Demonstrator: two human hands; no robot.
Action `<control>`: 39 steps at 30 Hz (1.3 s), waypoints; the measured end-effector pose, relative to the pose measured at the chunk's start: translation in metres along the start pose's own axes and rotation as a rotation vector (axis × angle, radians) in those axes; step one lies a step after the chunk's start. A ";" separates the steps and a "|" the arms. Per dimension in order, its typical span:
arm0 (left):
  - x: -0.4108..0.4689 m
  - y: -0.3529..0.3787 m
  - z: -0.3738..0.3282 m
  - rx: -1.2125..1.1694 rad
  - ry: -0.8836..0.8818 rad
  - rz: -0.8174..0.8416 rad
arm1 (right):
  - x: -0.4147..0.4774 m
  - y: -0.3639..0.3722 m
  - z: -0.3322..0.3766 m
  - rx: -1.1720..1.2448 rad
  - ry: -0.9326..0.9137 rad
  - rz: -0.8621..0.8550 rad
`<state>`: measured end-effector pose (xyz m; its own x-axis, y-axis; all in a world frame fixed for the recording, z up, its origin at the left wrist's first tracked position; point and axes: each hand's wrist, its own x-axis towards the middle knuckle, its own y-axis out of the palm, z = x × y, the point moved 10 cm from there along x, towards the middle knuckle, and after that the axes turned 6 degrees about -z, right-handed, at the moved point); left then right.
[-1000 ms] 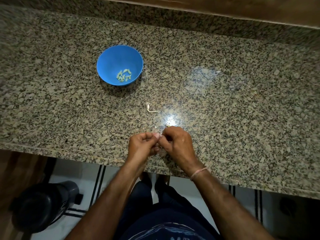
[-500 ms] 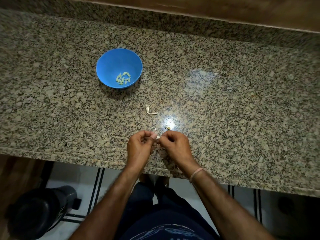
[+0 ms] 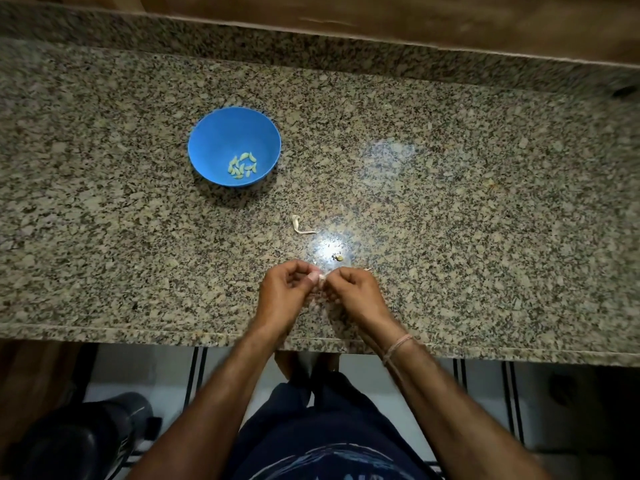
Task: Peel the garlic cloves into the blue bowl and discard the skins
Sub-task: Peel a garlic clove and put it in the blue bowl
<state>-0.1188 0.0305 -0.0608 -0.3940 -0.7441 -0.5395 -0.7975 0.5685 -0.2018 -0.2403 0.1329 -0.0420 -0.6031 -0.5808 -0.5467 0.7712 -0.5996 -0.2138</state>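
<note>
The granite desk (image 3: 450, 202) fills my view, and the blue bowl (image 3: 221, 133) sits at ten o'clock holding peeled cloves (image 3: 242, 166). At six o'clock my left grip (image 3: 282, 292) and right grip (image 3: 356, 292) meet with fingers curled, both pinching one garlic clove (image 3: 321, 279). A shed skin (image 3: 300, 226) lies at their twelve. I judge it best to steady the clove with the left grip and tear lightly with the right.

A single head-worn wide-angle camera looks steeply down over the granite countertop (image 3: 450, 202), facing the wooden panel (image 3: 381, 15) behind it. The left hand (image 3: 282, 292) and right hand (image 3: 356, 294) sit lower centre, close to the lens; floor tiles (image 3: 485, 393) line the bottom edge.
</note>
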 end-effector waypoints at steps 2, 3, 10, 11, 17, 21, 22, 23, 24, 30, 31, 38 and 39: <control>0.001 0.000 -0.003 0.049 0.032 -0.012 | -0.003 -0.004 0.009 -0.101 -0.129 -0.074; 0.002 -0.002 -0.006 0.112 0.069 -0.031 | -0.005 -0.006 0.016 -0.214 -0.226 -0.127; -0.005 -0.002 -0.021 0.299 0.180 -0.009 | -0.003 -0.001 0.008 -0.109 -0.162 -0.148; -0.007 0.000 -0.022 0.318 0.193 0.001 | -0.004 -0.002 0.010 -0.130 -0.177 -0.155; -0.009 -0.006 -0.011 0.236 0.121 -0.018 | -0.016 -0.004 0.024 -0.481 -0.398 -0.274; -0.008 -0.009 -0.005 0.146 0.069 -0.012 | -0.018 -0.003 0.028 -0.685 -0.473 -0.320; -0.009 -0.008 -0.006 0.145 0.069 -0.014 | -0.019 -0.004 0.029 -0.705 -0.491 -0.341; -0.010 -0.008 -0.007 0.152 0.074 -0.016 | -0.021 -0.003 0.030 -0.721 -0.509 -0.362; -0.011 -0.008 -0.008 0.160 0.079 -0.019 | -0.021 -0.004 0.030 -0.729 -0.524 -0.387; -0.007 -0.006 -0.020 0.243 0.117 -0.071 | -0.004 -0.009 0.013 -0.134 -0.308 -0.207; -0.007 -0.004 -0.023 0.287 0.138 -0.088 | -0.001 -0.007 0.008 -0.013 -0.243 -0.161; -0.013 0.013 -0.037 0.376 0.263 -0.114 | 0.008 -0.011 0.002 -0.033 -0.165 -0.205; -0.015 0.015 -0.039 0.383 0.291 -0.123 | 0.008 -0.011 0.004 -0.043 -0.168 -0.210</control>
<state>-0.1432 0.0364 -0.0240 -0.4621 -0.8498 -0.2535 -0.6425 0.5179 -0.5648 -0.2548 0.1328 -0.0407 -0.7733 -0.5314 -0.3458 0.6315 -0.6945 -0.3449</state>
